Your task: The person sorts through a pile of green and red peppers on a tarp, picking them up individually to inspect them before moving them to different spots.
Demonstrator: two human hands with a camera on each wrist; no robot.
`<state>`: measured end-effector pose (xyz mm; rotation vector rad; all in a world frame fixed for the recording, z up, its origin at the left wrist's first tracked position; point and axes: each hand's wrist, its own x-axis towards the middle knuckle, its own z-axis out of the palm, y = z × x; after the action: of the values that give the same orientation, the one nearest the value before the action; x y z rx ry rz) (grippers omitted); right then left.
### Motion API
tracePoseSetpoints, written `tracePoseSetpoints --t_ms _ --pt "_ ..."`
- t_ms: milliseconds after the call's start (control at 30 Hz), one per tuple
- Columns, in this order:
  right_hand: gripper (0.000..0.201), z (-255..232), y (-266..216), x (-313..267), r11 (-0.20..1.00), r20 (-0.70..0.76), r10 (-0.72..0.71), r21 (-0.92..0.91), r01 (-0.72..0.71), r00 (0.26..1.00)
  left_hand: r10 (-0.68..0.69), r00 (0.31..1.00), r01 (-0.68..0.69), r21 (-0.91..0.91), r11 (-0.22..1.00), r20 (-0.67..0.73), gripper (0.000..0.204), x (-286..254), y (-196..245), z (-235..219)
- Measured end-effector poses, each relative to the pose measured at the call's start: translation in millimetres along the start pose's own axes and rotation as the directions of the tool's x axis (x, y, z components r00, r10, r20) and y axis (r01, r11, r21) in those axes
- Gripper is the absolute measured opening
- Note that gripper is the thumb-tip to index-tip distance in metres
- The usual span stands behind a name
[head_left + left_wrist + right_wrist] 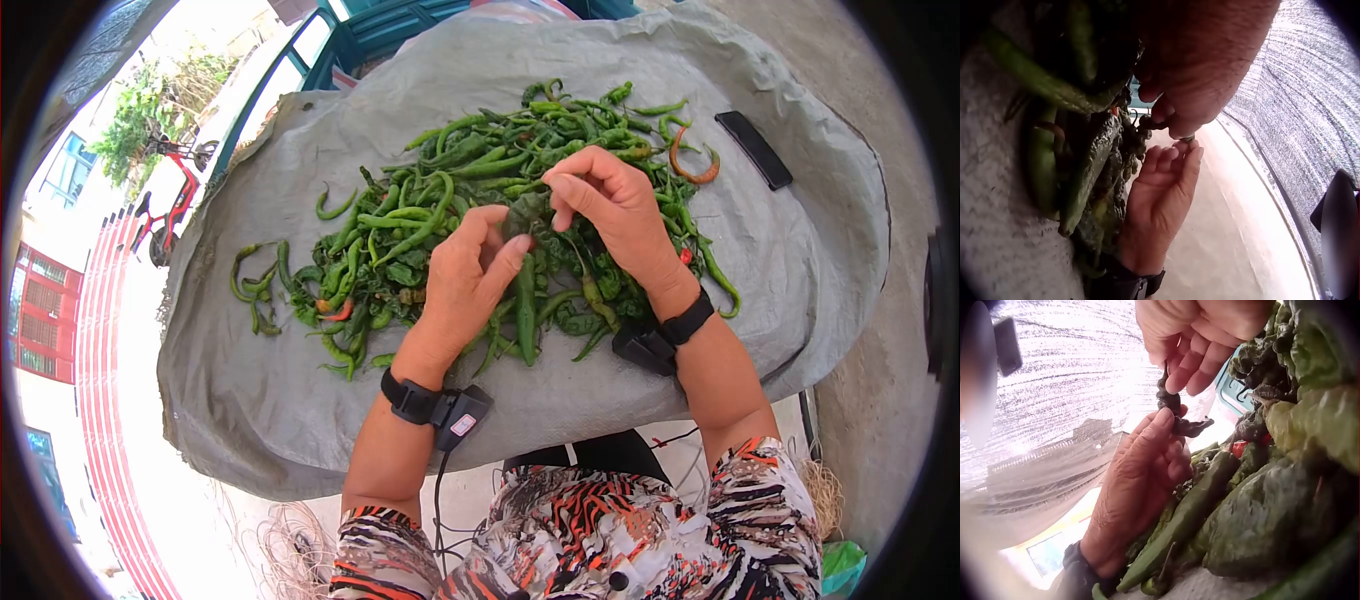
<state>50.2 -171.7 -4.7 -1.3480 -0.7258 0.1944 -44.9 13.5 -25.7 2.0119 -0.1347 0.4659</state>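
Head view first: both hands meet over the heap of green peppers [470, 190] spread on the grey sheet [260, 400]. The left hand [465, 285] and right hand [610, 205] pinch the same dark, shrivelled pepper [527, 215] between fingertips, the left hand from seven o'clock, the right from two o'clock. From the right wrist camera that pepper [1172, 409] hangs nearly upright, long axis running twelve to six, the right hand's fingers [1197, 359] nipping its top end and the left thumb pressed against its lower part. Both hands sit equally close; neither is spread. A long green pepper [526, 300] lies just below the left hand. A black phone [753, 149] rests at two o'clock, well apart from the heap.
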Motion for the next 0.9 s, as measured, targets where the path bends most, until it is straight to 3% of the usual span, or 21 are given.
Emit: tracePoseSetpoints --t_ms 100,167,200,300,333,400,500,533,633,767,900 --pt "0.015 -4 2 1 1.000 -0.040 0.026 0.016 -0.025 0.999 -0.013 0.999 0.014 0.011 1.000 -0.052 0.037 0 11 0" --pt "0.020 -2 4 4 0.989 -0.143 -0.118 0.072 0.129 0.983 -0.046 0.998 0.047 0.016 0.999 -0.037 0.036 1 11 -1" --pt "0.022 2 3 6 0.974 -0.196 -0.185 0.094 0.206 0.963 -0.056 0.998 0.053 0.100 0.994 0.031 0.045 2 9 -2" --pt "0.029 13 -5 9 0.961 -0.347 -0.204 0.108 0.254 0.916 0.172 0.968 -0.234 0.403 0.885 0.183 0.057 2 13 -5" --pt "0.031 14 -7 9 0.961 -0.364 -0.208 0.094 0.258 0.908 0.091 0.969 -0.189 0.452 0.872 0.230 0.065 2 21 -5" --pt "0.032 9 -5 6 0.973 -0.304 -0.213 0.016 0.228 0.929 0.125 0.956 -0.247 0.496 0.832 0.266 0.065 2 25 -6" --pt "0.027 -5 1 1 0.991 -0.080 -0.116 -0.069 0.111 0.990 0.161 0.952 -0.276 0.509 0.815 0.259 0.062 1 19 -6" --pt "0.024 -3 1 -1 0.989 -0.070 -0.076 -0.135 0.066 0.995 0.170 0.954 -0.276 0.506 0.818 0.246 0.061 1 17 -6" --pt "0.023 1 -7 -4 0.946 -0.020 -0.042 -0.324 0.034 0.999 0.092 0.988 -0.130 0.346 0.929 0.122 0.058 -2 18 -2" --pt "0.019 1 -6 -2 0.949 0.074 -0.002 -0.314 0.025 0.997 0.093 0.995 -0.094 0.114 0.989 0.021 0.055 -4 14 -2" --pt "0.018 2 -8 -3 0.982 0.177 0.128 -0.163 -0.100 0.976 0.040 0.999 -0.040 -0.016 0.999 0.020 0.050 -4 17 -1"
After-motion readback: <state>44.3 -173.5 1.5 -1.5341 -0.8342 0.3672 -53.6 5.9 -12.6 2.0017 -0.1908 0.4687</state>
